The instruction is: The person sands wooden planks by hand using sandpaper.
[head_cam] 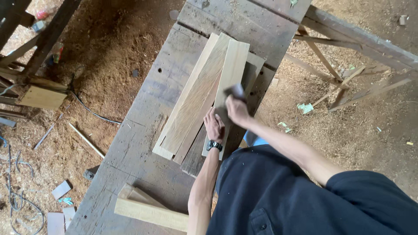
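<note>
Sandpaper [237, 90] sits gripped in the closed right hand [237, 111] atop a plank [233, 65]; left hand [214, 126] presses flat.

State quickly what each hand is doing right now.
Left hand: open, pressing flat on the plank.
Right hand: closed on a dark sanding block.

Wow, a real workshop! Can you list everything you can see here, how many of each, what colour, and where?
Workbench: one, grey weathered wood, centre.
Wooden boards: about five, pale tan to grey, stacked on the bench.
Sanding block: one, dark grey, on the top board.
Wood offcuts: two, light yellow, near bench end.
Cable: one, black, on the sawdust floor, left.
Trestle frame: one, brown, right.
Wristwatch: one, black, left wrist.
Left hand: pressing flat on the board.
Right hand: gripping the sanding block.
</note>
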